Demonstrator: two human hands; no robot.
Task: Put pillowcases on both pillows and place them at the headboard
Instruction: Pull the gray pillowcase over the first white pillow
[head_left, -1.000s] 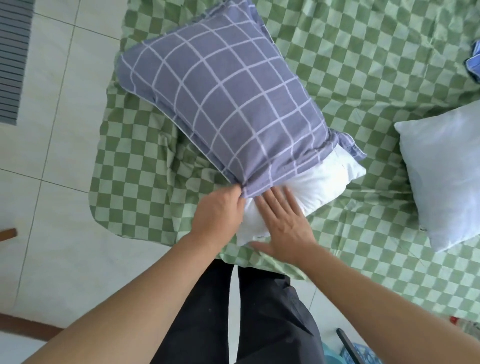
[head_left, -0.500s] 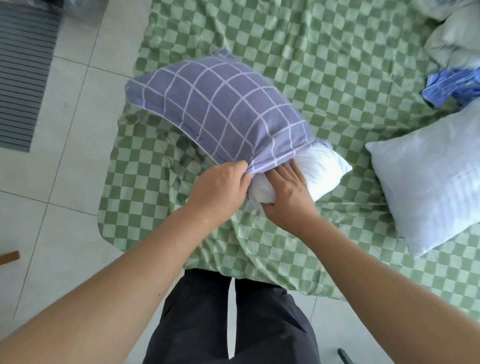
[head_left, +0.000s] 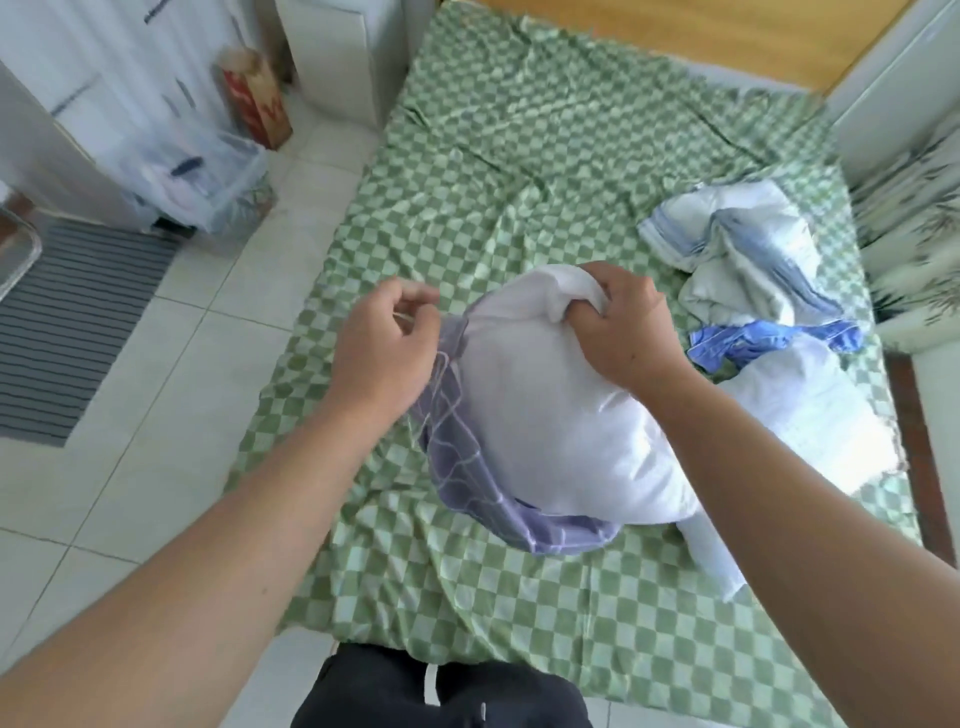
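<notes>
Left hand pinches purple grid pillowcase edge at 9 o'clock of white pillow; right hand grips pillow's top corner.

The bed is covered by a wrinkled green-and-white checked sheet. Directly on the sheet, at the right side, lie a second white pillow, a crumpled blue cloth and a rumpled white-and-blue bundle, possibly bedding.
</notes>
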